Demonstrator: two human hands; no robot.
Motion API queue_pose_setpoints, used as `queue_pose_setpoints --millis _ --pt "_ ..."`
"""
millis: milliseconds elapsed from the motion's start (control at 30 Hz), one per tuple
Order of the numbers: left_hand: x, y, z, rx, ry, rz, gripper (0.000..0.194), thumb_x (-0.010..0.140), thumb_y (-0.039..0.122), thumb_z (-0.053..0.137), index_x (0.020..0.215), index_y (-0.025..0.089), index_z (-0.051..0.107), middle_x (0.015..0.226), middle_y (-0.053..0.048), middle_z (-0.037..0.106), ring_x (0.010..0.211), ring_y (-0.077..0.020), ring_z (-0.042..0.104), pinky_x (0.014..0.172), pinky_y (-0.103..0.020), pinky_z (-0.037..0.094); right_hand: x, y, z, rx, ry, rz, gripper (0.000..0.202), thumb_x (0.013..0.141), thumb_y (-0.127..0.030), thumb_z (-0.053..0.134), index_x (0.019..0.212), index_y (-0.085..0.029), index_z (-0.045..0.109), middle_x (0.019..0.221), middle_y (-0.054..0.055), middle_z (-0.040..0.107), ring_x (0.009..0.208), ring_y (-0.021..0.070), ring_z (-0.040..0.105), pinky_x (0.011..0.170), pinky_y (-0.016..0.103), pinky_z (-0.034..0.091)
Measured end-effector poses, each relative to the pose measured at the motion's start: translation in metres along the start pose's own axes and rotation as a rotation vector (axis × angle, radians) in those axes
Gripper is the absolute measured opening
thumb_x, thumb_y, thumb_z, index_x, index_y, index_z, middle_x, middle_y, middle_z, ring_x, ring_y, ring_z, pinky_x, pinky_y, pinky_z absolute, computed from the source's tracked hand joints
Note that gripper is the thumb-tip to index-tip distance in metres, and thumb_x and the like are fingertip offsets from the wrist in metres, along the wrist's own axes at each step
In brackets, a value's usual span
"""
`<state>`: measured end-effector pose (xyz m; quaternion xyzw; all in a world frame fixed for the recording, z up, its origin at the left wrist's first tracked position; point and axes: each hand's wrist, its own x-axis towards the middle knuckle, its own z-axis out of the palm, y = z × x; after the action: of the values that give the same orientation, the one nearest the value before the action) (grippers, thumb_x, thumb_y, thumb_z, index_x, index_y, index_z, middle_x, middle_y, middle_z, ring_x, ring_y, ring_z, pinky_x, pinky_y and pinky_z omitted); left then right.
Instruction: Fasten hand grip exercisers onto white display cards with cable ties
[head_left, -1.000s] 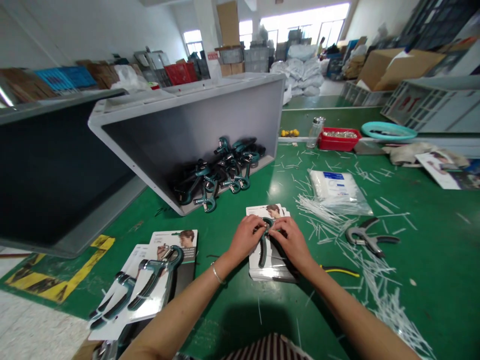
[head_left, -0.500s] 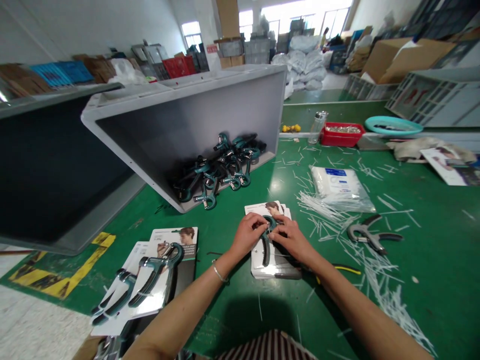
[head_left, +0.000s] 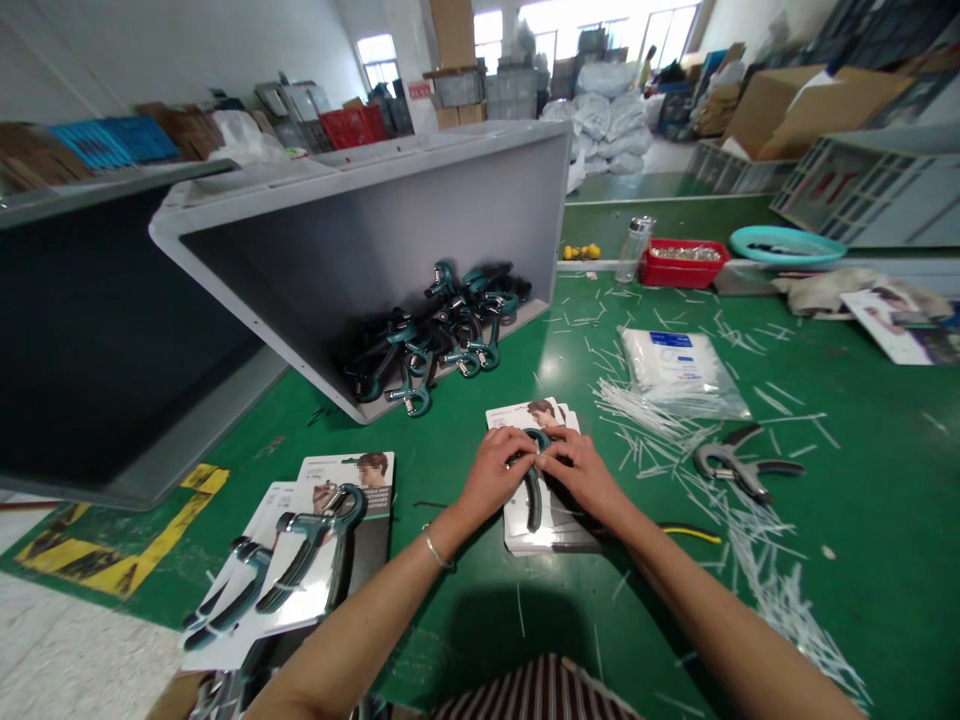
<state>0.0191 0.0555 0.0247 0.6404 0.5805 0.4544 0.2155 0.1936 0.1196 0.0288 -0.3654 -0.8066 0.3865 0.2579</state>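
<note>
A teal and black hand grip strengthener (head_left: 534, 505) lies on a stack of printed cards (head_left: 551, 540) in front of me. My left hand (head_left: 499, 468) is closed on its upper part from the left side. From the right, my right hand (head_left: 581, 478) pinches at the same spot, fingertips nearly meeting those of the left. Whether a thin white tie is between the fingertips, I cannot tell. To the left, finished-looking cards (head_left: 311, 560) carry more strengtheners (head_left: 319, 535). Loose white cable ties (head_left: 645, 415) are scattered to the right of the stack.
A tilted grey crate (head_left: 360, 220) holds several strengtheners (head_left: 450, 330). At right lie a bag of ties (head_left: 675, 365), a grey-black strengthener (head_left: 739, 465) and a yellow-black tool handle (head_left: 690, 533). Behind stand a glass bottle (head_left: 636, 250), red tray (head_left: 684, 270) and turquoise basin (head_left: 787, 247).
My right fingers have shifted slightly up and left, drawing closer to my left fingertips at the strengthener. The strengthener and cards stay about where they were.
</note>
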Motion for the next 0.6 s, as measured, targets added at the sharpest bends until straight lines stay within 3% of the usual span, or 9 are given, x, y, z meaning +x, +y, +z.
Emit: queue_pose_setpoints --millis 133,300,400,533,600 --pt "0.005 0.005 -0.01 -0.081 -0.06 -0.056 0.01 0.088 0.027 0.063 0.086 0.021 0.069 0.092 -0.004 0.068 0.095 -0.0196 0.059 0.091 -0.034 0.044 0.0 -0.004 0.003 -0.005 0.038 -0.009 0.023 0.091 -0.037 0.057 0.084 -0.022 0.072 0.122 0.009 0.062 0.121 0.0285 0.051 0.104 0.048 0.032" --pt "0.009 0.026 -0.007 0.017 0.03 -0.108 0.012 0.088 0.025 0.061 0.076 0.021 0.064 0.083 -0.002 0.066 0.089 -0.0201 0.059 0.088 -0.035 0.043 -0.004 -0.004 0.009 0.01 0.115 -0.083 0.015 0.09 -0.025 0.055 0.1 -0.022 0.064 0.12 0.008 0.062 0.12 0.0258 0.049 0.104 0.045 0.034" --pt "-0.003 0.037 0.004 0.174 0.07 -0.012 0.013 0.091 0.023 0.056 0.08 0.022 0.061 0.089 -0.003 0.067 0.093 -0.0213 0.058 0.09 -0.038 0.042 -0.006 -0.004 0.015 0.022 0.218 -0.036 0.02 0.088 -0.022 0.053 0.107 -0.022 0.06 0.118 0.009 0.062 0.115 0.0261 0.051 0.1 0.044 0.037" --pt "-0.028 0.038 0.018 0.5 -0.156 0.28 0.015 0.094 0.02 0.05 0.085 0.019 0.062 0.092 -0.009 0.064 0.093 -0.0243 0.054 0.089 -0.043 0.041 -0.001 -0.005 0.024 -0.004 0.301 -0.026 0.02 0.086 -0.018 0.05 0.103 -0.021 0.06 0.122 0.01 0.06 0.118 0.0269 0.049 0.1 0.044 0.036" --pt "-0.036 0.037 0.021 0.612 -0.233 0.355 0.015 0.095 0.018 0.048 0.087 0.018 0.061 0.091 -0.008 0.063 0.093 -0.0243 0.053 0.088 -0.044 0.043 0.003 -0.005 0.025 -0.053 0.303 -0.033 0.016 0.087 -0.018 0.05 0.1 -0.02 0.06 0.121 0.011 0.06 0.119 0.0271 0.049 0.101 0.045 0.035"
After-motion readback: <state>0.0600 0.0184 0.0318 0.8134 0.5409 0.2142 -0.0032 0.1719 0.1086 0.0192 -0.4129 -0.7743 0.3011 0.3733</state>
